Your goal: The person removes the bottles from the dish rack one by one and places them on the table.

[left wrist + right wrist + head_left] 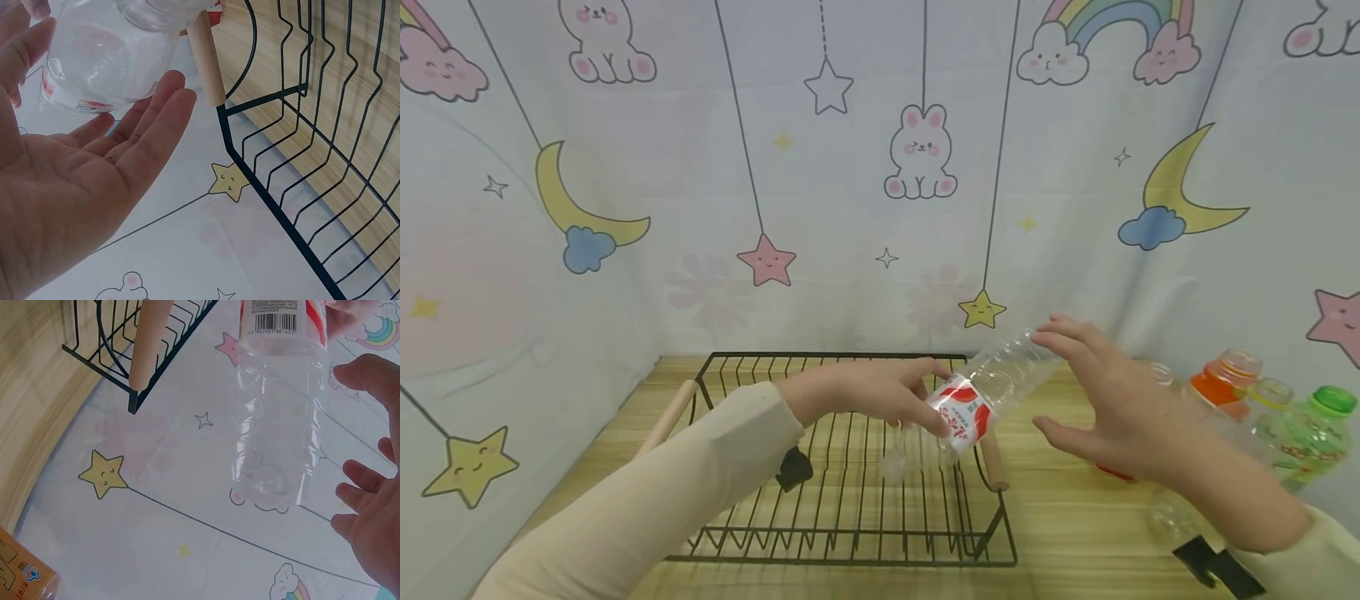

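A clear plastic bottle [1007,367] with a red and white label hangs tilted over the right side of a black wire dish rack [842,562], its neck toward the lower left. My left hand [880,392] grips it around the label, thumb on the near side. In the left wrist view the bottle's see-through shoulder [112,56] lies against the fingers. My right hand [1120,408] is beside the bottle's raised base with thumb and fingers spread. The right wrist view shows a gap between that hand [375,487] and the ribbed bottle body [275,419].
Wooden handles [992,458] flank the rack on the wooden tabletop [1045,533]. At the right stand several bottles, among them an orange-labelled one [1217,383] and a green-capped one [1315,433]. A patterned curtain [850,183] hangs behind.
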The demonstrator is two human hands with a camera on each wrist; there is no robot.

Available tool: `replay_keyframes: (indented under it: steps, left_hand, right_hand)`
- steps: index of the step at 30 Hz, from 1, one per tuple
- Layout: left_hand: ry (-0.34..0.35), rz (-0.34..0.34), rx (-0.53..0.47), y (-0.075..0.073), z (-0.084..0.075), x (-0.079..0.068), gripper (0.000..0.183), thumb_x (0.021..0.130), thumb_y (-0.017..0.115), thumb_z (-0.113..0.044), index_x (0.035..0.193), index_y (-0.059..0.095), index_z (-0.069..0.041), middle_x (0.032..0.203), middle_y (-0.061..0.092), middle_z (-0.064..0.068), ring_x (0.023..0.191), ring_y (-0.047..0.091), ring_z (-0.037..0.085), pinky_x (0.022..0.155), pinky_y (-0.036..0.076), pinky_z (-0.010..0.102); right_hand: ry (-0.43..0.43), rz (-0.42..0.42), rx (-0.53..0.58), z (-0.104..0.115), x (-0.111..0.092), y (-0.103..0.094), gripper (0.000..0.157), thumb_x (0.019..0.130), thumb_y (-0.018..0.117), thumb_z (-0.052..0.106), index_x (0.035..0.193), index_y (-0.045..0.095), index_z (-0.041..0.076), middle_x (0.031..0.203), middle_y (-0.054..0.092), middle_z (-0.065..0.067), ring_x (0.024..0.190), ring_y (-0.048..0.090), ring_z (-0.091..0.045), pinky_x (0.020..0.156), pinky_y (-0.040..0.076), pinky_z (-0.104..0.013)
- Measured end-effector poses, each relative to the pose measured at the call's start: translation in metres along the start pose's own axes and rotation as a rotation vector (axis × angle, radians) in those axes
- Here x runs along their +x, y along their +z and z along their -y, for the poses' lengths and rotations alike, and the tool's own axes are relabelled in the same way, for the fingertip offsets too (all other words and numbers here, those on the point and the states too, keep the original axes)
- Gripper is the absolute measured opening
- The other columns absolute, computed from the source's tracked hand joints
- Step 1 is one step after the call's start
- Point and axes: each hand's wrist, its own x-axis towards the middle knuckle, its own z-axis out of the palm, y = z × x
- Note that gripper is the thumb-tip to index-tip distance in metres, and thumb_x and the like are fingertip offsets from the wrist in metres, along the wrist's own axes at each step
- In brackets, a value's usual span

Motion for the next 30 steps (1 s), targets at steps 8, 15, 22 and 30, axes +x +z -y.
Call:
replay_keyframes:
  steps: [8,15,22,30]
  left_hand:
    - [0.015,0.031,0.024,0.001,-0.006,-0.003,0.069,0.084,0.074,-0.026,0.142,0.038,-0.020,0.102,0.059,0.008,0.084,0.055,0.020,0.070,0.049,0.028]
    - [0.042,0.081,0.013,0.003,-0.008,-0.003,0.071,0.086,0.072,-0.028,0.145,0.034,-0.018,0.104,0.060,0.005,0.089,0.056,0.023,0.074,0.050,0.030]
    - [0.056,0.101,-0.033,0.006,-0.010,-0.001,0.066,0.088,0.070,-0.026,0.143,0.035,-0.016,0.104,0.061,0.005,0.088,0.055,0.019,0.078,0.050,0.031]
    - [0.070,0.110,-0.057,0.010,-0.010,-0.001,0.065,0.089,0.068,-0.026,0.144,0.034,-0.016,0.100,0.062,0.008,0.075,0.050,0.016,0.070,0.047,0.026]
  right_hand:
    - [-0.146,0.022,0.013,0.005,0.005,0.011,0.078,0.073,0.081,0.026,0.139,0.044,0.008,0.139,0.046,-0.010,0.132,0.041,-0.034,0.116,0.023,-0.041]
    - [-0.172,0.063,0.006,0.009,0.006,0.018,0.083,0.066,0.086,0.022,0.137,0.046,0.009,0.135,0.049,-0.008,0.132,0.041,-0.032,0.119,0.016,-0.042]
    - [-0.153,0.099,-0.026,0.008,0.004,0.023,0.082,0.064,0.088,0.025,0.135,0.047,0.012,0.133,0.049,-0.006,0.132,0.042,-0.032,0.111,0.025,-0.060]
    - [-0.143,0.096,-0.037,0.007,0.000,0.030,0.079,0.063,0.089,0.023,0.132,0.051,0.012,0.130,0.052,-0.007,0.132,0.041,-0.035,0.112,0.023,-0.060]
